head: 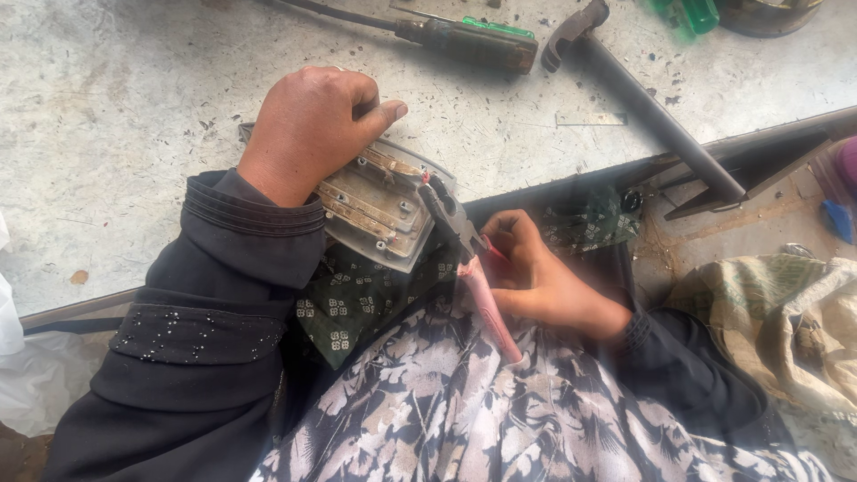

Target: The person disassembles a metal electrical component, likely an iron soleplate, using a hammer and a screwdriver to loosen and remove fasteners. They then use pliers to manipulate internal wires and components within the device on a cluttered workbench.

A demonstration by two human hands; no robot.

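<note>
We press our left hand (308, 129) down over the far end of the grey soleplate of a clothes iron (379, 205), fingers curled over its top and thumb stretched along its upper edge, so the part stays pinned against the near edge of the desk (116, 134) and does not twist while we work on it. The plate lies inner face up and tilted toward us, half on the desk and half over our lap, which brings its metal strips and screws into view. Our right hand (536, 277) is closed around the pink handles of a pair of pliers (464, 250), gripping them low so the dark nose reaches up and left to the right edge of the plate; the nose touches the plate there, though we cannot tell whether it bites on a terminal or a screw. So the soleplate sits between our hands, under the left and just beyond the right. Farther up the desk, well apart from both hands, lie a screwdriver with a green and dark handle (473, 40) and a hammer (643, 103), set out of the way yet within reach.
</note>
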